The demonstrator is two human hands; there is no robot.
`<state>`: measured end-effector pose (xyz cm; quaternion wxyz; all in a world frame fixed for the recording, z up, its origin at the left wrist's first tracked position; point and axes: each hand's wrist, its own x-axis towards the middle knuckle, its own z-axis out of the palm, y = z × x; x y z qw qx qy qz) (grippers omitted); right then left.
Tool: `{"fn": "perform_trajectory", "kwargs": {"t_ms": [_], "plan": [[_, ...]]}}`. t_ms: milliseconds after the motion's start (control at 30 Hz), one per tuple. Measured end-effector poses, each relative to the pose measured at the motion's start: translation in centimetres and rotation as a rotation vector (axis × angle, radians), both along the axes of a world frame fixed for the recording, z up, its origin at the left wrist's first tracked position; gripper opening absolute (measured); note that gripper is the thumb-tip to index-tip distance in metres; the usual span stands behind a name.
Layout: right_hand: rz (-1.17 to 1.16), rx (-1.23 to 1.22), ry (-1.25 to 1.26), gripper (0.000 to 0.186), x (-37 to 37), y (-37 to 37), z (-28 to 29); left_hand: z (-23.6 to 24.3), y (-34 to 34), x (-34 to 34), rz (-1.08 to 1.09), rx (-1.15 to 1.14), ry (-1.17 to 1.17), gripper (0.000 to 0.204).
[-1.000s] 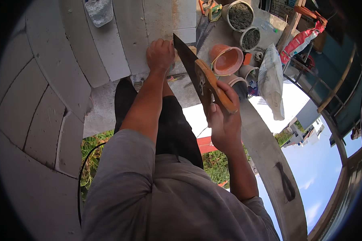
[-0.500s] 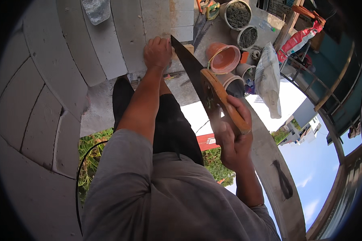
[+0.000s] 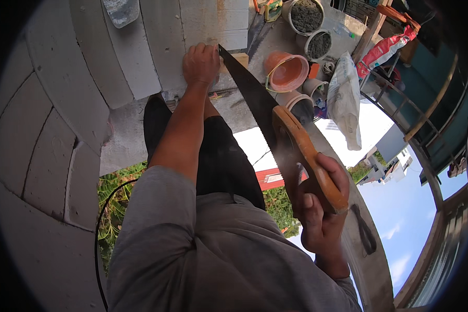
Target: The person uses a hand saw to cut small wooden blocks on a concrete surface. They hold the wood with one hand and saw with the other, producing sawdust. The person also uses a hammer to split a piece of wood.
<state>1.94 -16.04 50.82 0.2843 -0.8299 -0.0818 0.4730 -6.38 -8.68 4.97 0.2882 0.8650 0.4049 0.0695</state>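
My right hand is closed around the wooden handle of a large handsaw, low at the right of the picture. Its dark toothed blade runs diagonally up and left to a tip beside my left hand. That hand grips the edge of a pale grey block at the top centre, with its fingers curled. More long pale blocks lie side by side to its left. A short light wooden piece shows behind the blade tip, partly hidden.
Buckets of grey mix, an orange bucket, other saws and a white sack crowd the right. Stacked blocks form the left side. A concrete ledge with open drop beyond and a metal frame stand right.
My right hand has drawn the saw down and to the right, toward my body. My left hand has shifted slightly left and up with the whole view.
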Motion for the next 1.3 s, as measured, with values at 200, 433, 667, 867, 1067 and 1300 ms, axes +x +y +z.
{"fn": "perform_trajectory", "kwargs": {"t_ms": [200,433,667,867,1067,1300], "plan": [[-0.068,-0.012,-0.016,0.048,0.4,2.4,-11.2,-0.1,-0.6,-0.1,-0.041,-0.078,-0.014,0.024],[-0.037,-0.048,-0.011,0.050,0.1,0.1,-0.2,0.1,0.0,0.1,-0.004,-0.014,-0.021,0.025],[-0.059,0.028,-0.056,0.048,1.2,1.7,-9.8,-0.1,0.9,1.0,0.014,-0.055,-0.076,0.023],[-0.062,-0.016,0.009,0.055,0.6,1.0,0.2,0.0,0.3,-0.2,0.039,-0.031,-0.023,0.025],[-0.055,0.022,-0.033,0.054,0.8,0.4,-14.6,0.0,-0.2,0.5,0.032,-0.053,-0.052,0.025],[-0.012,-0.045,-0.013,0.053,0.8,0.4,-0.1,0.3,0.1,-0.5,0.039,-0.036,-0.012,0.026]]}}
